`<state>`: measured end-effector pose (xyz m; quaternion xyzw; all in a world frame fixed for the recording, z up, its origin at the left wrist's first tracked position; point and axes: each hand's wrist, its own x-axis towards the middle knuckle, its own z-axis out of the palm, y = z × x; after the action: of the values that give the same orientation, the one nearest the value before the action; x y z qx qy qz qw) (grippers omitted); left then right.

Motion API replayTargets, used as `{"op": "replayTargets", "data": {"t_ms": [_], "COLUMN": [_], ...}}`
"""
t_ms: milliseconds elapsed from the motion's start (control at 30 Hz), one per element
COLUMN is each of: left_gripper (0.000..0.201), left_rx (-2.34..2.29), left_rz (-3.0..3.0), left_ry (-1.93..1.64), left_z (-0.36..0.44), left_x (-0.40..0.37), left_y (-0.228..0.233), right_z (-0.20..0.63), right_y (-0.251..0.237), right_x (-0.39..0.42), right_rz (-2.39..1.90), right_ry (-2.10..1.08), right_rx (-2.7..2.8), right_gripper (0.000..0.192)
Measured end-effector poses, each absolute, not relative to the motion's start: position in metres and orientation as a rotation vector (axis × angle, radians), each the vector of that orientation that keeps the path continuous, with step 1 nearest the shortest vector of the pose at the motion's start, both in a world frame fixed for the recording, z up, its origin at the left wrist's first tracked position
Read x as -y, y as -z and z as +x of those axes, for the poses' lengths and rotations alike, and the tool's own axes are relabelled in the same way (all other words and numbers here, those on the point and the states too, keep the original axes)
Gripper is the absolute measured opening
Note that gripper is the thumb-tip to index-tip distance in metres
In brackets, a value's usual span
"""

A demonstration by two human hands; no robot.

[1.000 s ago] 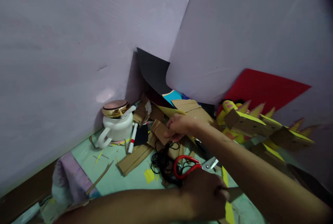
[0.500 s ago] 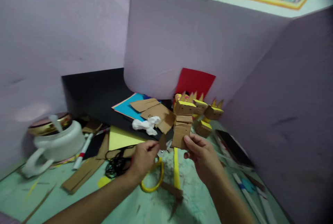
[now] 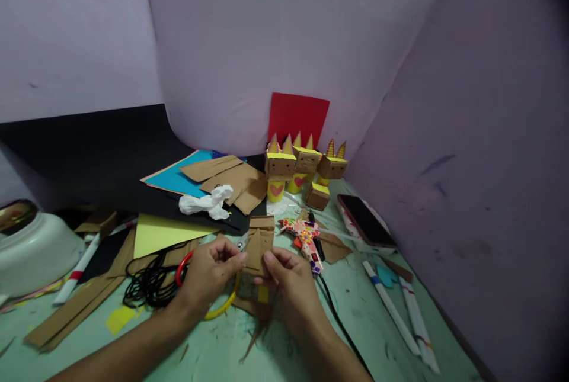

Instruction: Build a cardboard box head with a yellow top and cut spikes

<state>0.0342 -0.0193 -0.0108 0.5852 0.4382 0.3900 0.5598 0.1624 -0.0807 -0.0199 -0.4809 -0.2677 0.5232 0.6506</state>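
My right hand pinches a small folded rectangle of cardboard at its lower right side. Between the fingertips of my left hand is a pointed cardboard triangle, lying over the front of that rectangle. Whether the two pieces touch, I cannot tell. Scissors with red and yellow handles lie below my left hand, partly covered by it. Just beyond my right hand rests a flower-patterned glue gun with a black cord.
Cardboard figures with yellow bodies and striped horns stand at the back by a red sheet. A phone and markers lie right. Leftward are black cord, cardboard strips, crumpled tissue and a white pot.
The view has swung right and down, bringing the glue gun into sight. My hands have come closer together, and the triangle is now in front of the rectangle instead of beside it.
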Motion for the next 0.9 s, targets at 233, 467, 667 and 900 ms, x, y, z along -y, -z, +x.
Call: {"op": "replayTargets", "data": {"t_ms": [233, 467, 667, 900], "left_gripper": [0.026, 0.027, 0.03, 0.031], "left_rx": [-0.969, -0.914, -0.922, -0.919], "left_rz": [1.284, 1.238, 1.18, 1.068], "left_ry": [-0.921, -0.79, -0.727, -0.696], "left_z": [0.036, 0.038, 0.039, 0.04], "left_x": [0.025, 0.02, 0.015, 0.018], "left_y": [0.01, 0.01, 0.018, 0.018], "right_z": [0.157, 0.162, 0.171, 0.171], "right_y": [0.022, 0.024, 0.024, 0.017], "right_x": [0.079, 0.078, 0.076, 0.078], "right_rz": [-1.064, -1.18, -1.217, -1.125], "right_ry": [-1.178, -1.223, -1.204, -1.345], "right_rx": [0.59, 0.692, 0.702, 0.679], "right_gripper": [0.03, 0.039, 0.043, 0.032]}}
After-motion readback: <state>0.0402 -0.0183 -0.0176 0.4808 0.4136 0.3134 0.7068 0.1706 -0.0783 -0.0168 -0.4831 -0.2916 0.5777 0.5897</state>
